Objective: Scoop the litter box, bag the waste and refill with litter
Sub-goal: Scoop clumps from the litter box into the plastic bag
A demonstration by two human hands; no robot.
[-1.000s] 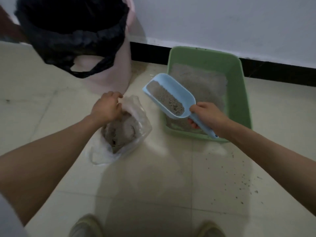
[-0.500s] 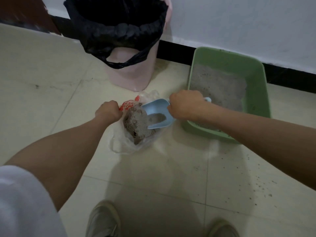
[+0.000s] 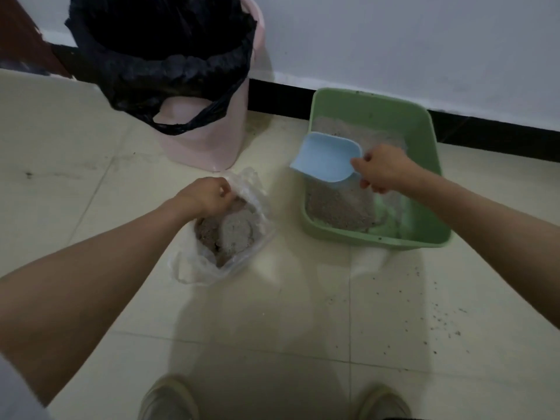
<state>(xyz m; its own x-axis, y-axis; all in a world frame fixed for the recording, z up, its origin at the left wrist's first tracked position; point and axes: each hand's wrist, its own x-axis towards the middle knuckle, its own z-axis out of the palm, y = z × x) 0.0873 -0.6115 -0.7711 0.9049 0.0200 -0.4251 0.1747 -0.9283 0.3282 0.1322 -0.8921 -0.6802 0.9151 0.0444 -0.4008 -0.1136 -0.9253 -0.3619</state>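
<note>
A view from above, looking down at two bare arms reaching over a pale tiled floor. The right hand has its fingers curled around the handle of a light blue scoop, which looks empty and hangs over the left end of a green litter box. Grey litter lies inside the box, heaped toward the left, with bare green showing at the near right corner. The left hand pinches the rim of a clear plastic bag that sits on the floor just left of the box, holding its mouth open; a mound of scooped litter already fills the bottom of it. Behind the bag stands a pink bin lined with a black bag, against a white wall. Loose grains dot the floor to the right, and the toes of two shoes show at the bottom edge.

The step in hand appears to be another pass of scooping. To do it well, the scoop should probably slide low under the litter and lift level — not tipped — so nothing slips off its open front. The crossing to the bag is short, so keeping the bag's mouth held wide and close to the box should spare the floor more spills.
</note>
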